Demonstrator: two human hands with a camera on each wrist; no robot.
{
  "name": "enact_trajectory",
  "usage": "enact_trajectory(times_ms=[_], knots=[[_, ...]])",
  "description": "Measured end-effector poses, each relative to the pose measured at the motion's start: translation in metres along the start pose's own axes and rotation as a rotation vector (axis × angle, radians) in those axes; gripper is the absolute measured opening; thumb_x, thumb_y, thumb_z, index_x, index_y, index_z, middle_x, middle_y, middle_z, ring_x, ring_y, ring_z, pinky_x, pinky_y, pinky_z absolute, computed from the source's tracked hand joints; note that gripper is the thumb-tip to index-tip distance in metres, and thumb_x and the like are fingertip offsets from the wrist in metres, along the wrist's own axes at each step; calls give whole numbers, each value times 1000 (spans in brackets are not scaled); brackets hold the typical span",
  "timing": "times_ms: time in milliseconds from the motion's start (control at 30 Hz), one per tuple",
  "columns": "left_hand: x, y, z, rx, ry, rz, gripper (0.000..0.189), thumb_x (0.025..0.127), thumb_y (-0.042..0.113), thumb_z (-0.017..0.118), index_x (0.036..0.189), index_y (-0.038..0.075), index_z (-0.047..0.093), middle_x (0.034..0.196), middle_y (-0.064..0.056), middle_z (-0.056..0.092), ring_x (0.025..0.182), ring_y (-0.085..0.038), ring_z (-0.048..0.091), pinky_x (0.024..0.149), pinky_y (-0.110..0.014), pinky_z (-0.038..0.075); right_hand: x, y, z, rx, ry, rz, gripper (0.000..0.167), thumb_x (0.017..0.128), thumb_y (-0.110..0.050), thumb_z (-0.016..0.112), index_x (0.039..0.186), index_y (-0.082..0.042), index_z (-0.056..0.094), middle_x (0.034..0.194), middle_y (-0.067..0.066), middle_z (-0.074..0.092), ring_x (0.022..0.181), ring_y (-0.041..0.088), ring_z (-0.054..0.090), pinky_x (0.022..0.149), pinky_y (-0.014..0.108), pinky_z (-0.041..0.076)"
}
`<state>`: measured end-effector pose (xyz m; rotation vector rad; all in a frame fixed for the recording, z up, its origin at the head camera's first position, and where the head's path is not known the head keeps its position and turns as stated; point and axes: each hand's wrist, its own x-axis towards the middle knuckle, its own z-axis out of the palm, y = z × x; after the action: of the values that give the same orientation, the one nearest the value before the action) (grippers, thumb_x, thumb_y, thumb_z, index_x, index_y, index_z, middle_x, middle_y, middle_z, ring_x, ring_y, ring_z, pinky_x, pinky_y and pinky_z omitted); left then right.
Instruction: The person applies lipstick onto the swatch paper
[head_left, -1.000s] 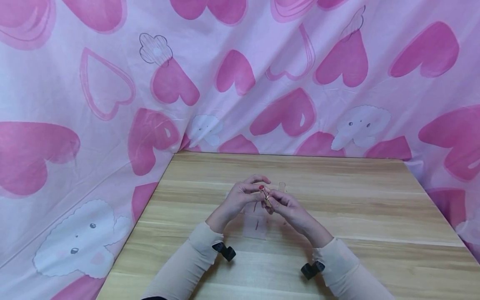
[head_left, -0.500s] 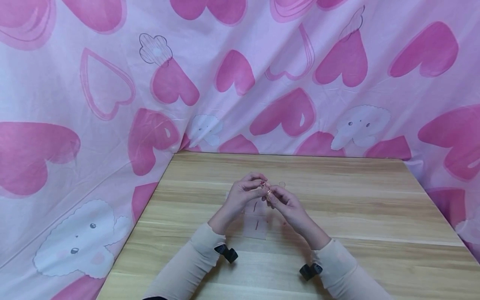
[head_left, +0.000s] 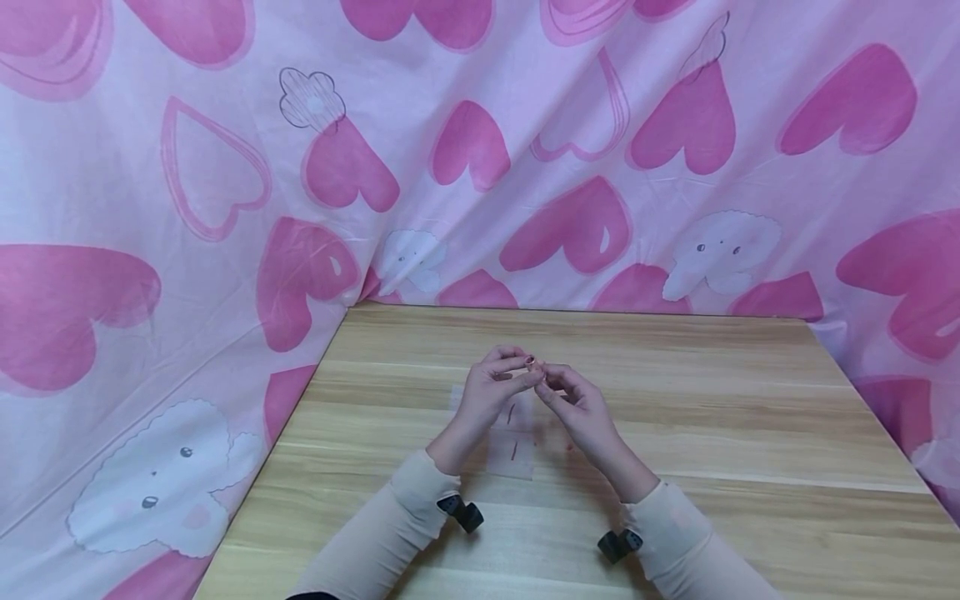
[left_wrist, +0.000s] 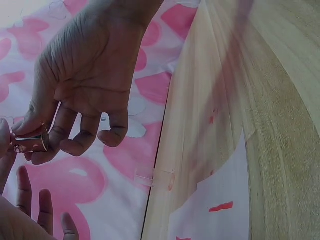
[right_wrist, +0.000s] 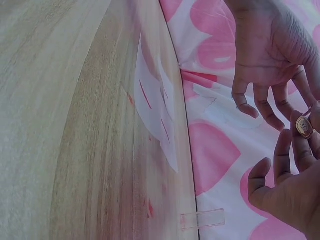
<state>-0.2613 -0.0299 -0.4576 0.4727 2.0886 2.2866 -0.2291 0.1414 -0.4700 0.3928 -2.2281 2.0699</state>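
A gold lipstick (head_left: 531, 365) is held between both hands above the table. My left hand (head_left: 489, 390) pinches the tube near its rim with thumb and forefinger, and its other fingers are loosely bent. On the lower end, my right hand (head_left: 579, 402) pinches the base with its fingertips. Dark red shows at the tube's mouth in the head view. In the left wrist view the gold tube (left_wrist: 34, 142) lies sideways between the fingertips, rim toward the camera's right. The right wrist view shows its oval base end (right_wrist: 304, 127).
Below the hands lies a thin white sheet (head_left: 510, 458) with red streaks, partly covered by the left arm. Red smudges (head_left: 569, 447) mark the wood beside it. A clear cap (right_wrist: 210, 219) stands farther back, and a pink heart-patterned cloth (head_left: 465, 225) hangs behind the table.
The lipstick has risen slightly, and its red tip, projecting earlier, now shows only at the tube's mouth. Both hands have drawn closer around it; the right hand now hides the cap in the head view.
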Motion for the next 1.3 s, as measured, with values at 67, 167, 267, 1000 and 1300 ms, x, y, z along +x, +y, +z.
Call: enact_trajectory(times_ms=[67,167,267,1000,1300], knots=[[1,0,0,14,7,-2,28,85,13,82,110,0,76,112,2,62,117,-16,53,97,-39,45,0,0,0,-5,4,2,30,98,-18,67,126,-6,66,121,6,67,108,19,59,88,29,53],[1,0,0,55,18,-5,30,85,18,83,109,2,77,112,4,63,117,-14,53,93,-38,42,0,0,0,-2,8,4,30,98,-19,67,126,-7,67,122,7,66,109,19,59,88,29,54],[2,1,0,75,14,-9,31,85,19,83,111,3,77,113,4,64,117,-13,53,91,-37,42,0,0,0,7,12,4,30,98,-19,68,125,-7,67,121,6,67,108,18,60,88,28,54],[62,-45,23,890,-311,-41,58,88,39,78,138,14,61,132,1,65,124,-22,58,104,-38,45,7,4,-27,178,252,-9,35,102,-18,60,122,11,57,98,-1,71,85,15,59,72,28,49],[71,-57,45,1027,-268,-130,54,83,41,81,129,18,66,114,7,72,101,-13,65,83,-30,51,9,6,-25,205,286,-6,32,101,-15,63,122,9,59,99,1,73,85,18,60,72,28,51]])
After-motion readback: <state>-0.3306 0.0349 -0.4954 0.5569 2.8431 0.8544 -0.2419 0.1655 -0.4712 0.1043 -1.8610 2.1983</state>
